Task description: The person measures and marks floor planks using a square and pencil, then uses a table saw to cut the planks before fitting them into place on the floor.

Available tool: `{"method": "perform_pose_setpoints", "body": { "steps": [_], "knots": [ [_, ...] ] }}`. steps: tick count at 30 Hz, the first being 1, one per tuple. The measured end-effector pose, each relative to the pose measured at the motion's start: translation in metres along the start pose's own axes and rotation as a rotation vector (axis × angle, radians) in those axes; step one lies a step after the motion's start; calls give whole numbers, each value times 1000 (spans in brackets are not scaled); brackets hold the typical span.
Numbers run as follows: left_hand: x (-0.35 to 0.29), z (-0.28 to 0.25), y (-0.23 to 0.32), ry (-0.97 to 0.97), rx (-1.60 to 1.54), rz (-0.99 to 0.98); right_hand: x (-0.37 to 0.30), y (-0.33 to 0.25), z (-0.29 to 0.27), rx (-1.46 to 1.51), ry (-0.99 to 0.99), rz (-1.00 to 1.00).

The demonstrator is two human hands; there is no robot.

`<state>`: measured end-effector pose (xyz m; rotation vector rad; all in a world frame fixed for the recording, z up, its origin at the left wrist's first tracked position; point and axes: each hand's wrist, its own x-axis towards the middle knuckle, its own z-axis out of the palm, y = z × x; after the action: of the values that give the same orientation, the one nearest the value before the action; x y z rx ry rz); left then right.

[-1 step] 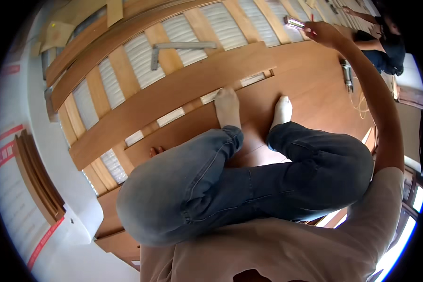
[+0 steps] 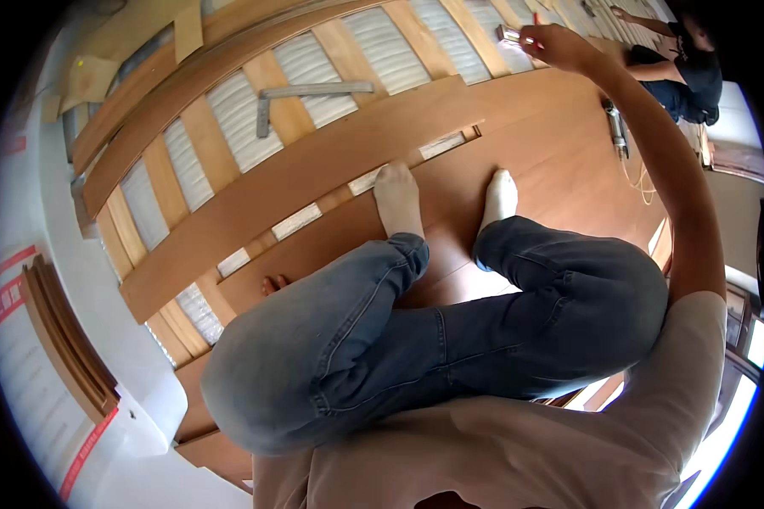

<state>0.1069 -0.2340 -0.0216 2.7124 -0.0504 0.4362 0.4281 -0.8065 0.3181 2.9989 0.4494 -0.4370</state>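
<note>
Crouched on the floorboards (image 2: 518,127), right hand (image 2: 560,44) stretched way out, fingers closed round a small shiny tool (image 2: 509,35) over the bare battens (image 2: 348,51). Left hand (image 2: 273,283) is mostly hidden behind the knee, so can't tell. A metal square (image 2: 306,93) lies nearby.

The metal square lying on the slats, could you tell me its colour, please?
Grey, seen in the head view: metal square.

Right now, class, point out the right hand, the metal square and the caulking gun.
right hand (image 2: 560,44), head view, back of the hand.
metal square (image 2: 314,90), head view, long arm.
caulking gun (image 2: 615,129), head view, barrel.
</note>
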Motion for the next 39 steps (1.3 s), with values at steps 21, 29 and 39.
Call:
{"method": "perform_pose_setpoints", "body": {
  "steps": [21,29,39],
  "knots": [
    [-16,2,14,-41,-10,-184,93,129,160,184,-151,7],
    [38,-67,28,-340,298,-248,11,66,330,927,105,192],
    [204,-12,47,-405,252,81,16,75,352,949,44,325]
  ]
}}
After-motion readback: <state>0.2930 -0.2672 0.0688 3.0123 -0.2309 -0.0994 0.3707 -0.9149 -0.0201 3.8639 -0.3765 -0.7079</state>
